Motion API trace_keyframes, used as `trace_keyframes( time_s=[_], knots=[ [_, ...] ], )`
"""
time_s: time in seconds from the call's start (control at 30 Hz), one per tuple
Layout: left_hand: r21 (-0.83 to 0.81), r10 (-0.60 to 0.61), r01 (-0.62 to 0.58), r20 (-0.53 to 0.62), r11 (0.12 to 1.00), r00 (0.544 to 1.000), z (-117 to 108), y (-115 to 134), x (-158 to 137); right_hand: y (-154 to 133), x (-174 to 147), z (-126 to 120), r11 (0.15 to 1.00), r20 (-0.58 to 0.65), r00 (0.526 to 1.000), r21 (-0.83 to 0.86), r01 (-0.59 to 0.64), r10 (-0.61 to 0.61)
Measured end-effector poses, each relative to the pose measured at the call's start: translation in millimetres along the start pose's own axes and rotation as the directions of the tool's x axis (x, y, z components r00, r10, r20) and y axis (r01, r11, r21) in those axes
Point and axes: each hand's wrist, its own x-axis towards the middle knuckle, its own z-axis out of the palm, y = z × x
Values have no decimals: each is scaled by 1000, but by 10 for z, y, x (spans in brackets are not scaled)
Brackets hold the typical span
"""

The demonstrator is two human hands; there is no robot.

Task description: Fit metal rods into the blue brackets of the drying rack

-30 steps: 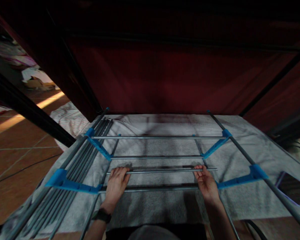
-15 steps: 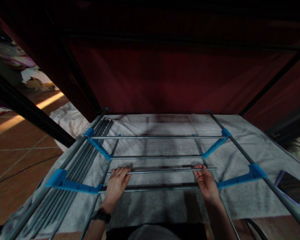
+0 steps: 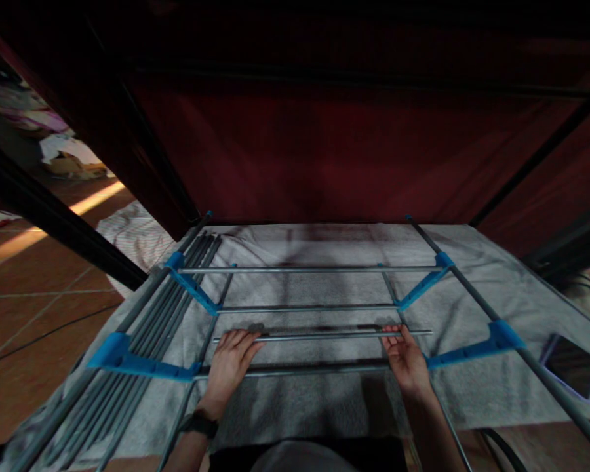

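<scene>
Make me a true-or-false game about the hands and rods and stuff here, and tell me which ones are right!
1. The left hand and right hand hold the same thin rod. True.
2. The plastic brackets are yellow. False: they are blue.
3. The dark wristband is on the right wrist. False: it is on the left wrist.
4. A flat dark device lies on the gray cloth. True.
5. The bunch of side-by-side rods is at the picture's right. False: it is at the left.

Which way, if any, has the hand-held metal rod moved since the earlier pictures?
Yes: the metal rod has slid slightly right, its right end now closer to the near-right blue bracket.
</scene>
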Motion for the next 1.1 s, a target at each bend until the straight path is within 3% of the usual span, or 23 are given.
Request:
trace_keyframes(
  time_s=[0.23,0.43,0.77,1.1],
  knots=[
    [32,17,-17,21,999,1000,-5,13,8,-17,-25,-7,1000,5,1000,8,25,-25],
    [42,34,-35,13,998,999,4,6,1,8,-140,116,992,103,993,-103,68,-57],
    [43,21,-20,-19,999,1000,65,-26,0,156,-266,211,975,200,980,-216,55,-11],
    [-13,-16,16,-19,1000,1000,110,-66,-42,140,-316,235,964,204,979,-265,28,28]
  ],
)
